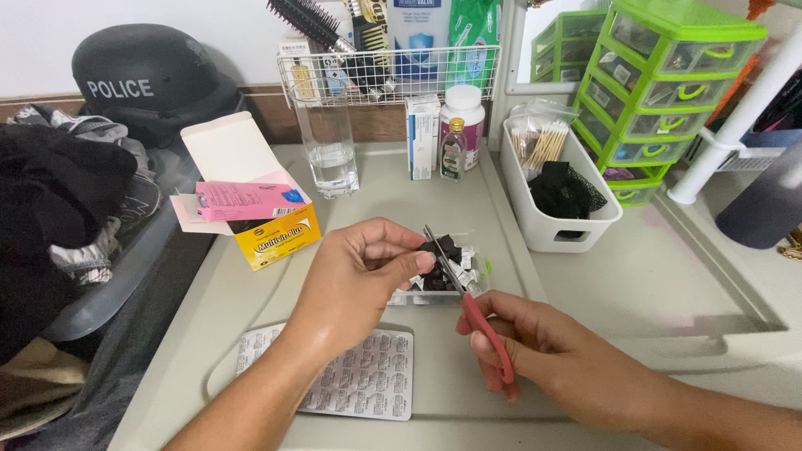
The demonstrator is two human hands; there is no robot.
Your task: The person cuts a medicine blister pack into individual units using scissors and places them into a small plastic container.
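My right hand (543, 355) grips red-handled scissors (468, 301), their blades pointing up and away over a small clear plastic box (439, 284). My left hand (359, 276) pinches a small dark piece at the blades, just above that box. The box holds several cut black and silver pieces. A silver blister sheet of tablets (351, 376) lies flat on the grey tray (401, 209), partly under my left forearm.
An open yellow and white medicine carton (251, 200) with a pink sachet sits at left, a water glass (330, 150) behind it. A white bin (560, 192) with cotton swabs, bottles, a wire basket and green drawers (660, 92) stand behind. A black helmet (150, 79) is far left.
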